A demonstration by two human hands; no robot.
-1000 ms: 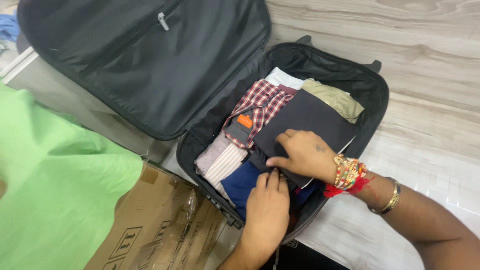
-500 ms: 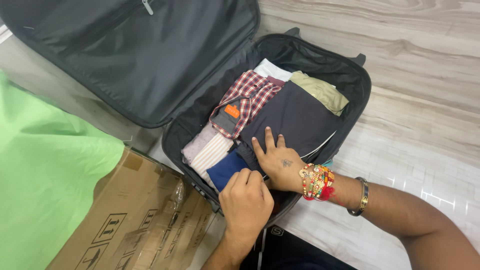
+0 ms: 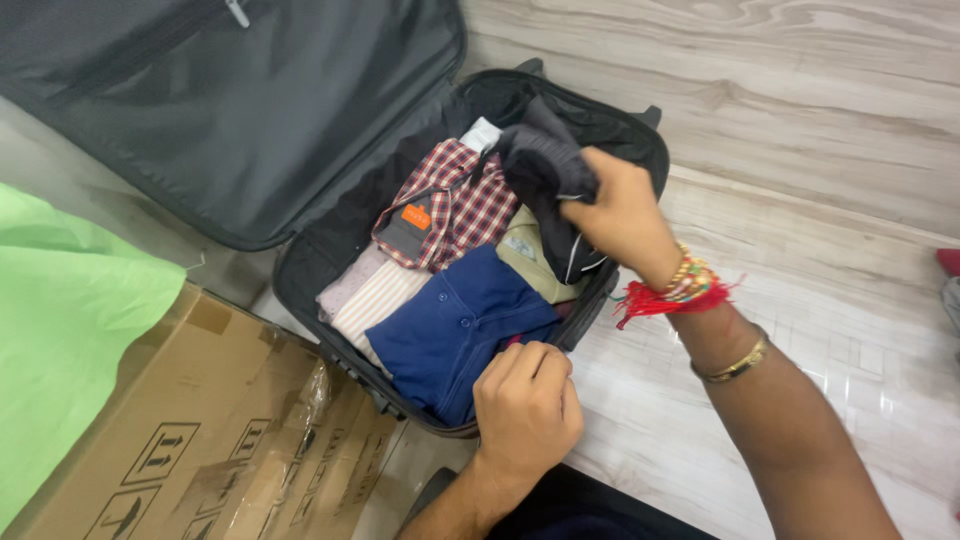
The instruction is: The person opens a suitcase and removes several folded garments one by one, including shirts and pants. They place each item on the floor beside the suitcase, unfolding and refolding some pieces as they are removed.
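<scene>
Since the earlier frame I saw the dark folded garment [image 3: 545,165] lifted off the pile, baring the blue shirt [image 3: 455,330]. Right hand [image 3: 620,215] gripped it closed, at 1 o'clock above the suitcase [image 3: 300,275]. Left hand [image 3: 527,405] curled shut at the shirt's 5 o'clock edge; fingertips hidden, grasp unclear.

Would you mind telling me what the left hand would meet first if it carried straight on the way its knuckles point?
Most likely the blue shirt: the left hand, curled at the suitcase's near edge, points up-left across it. Depth is unclear.
</scene>
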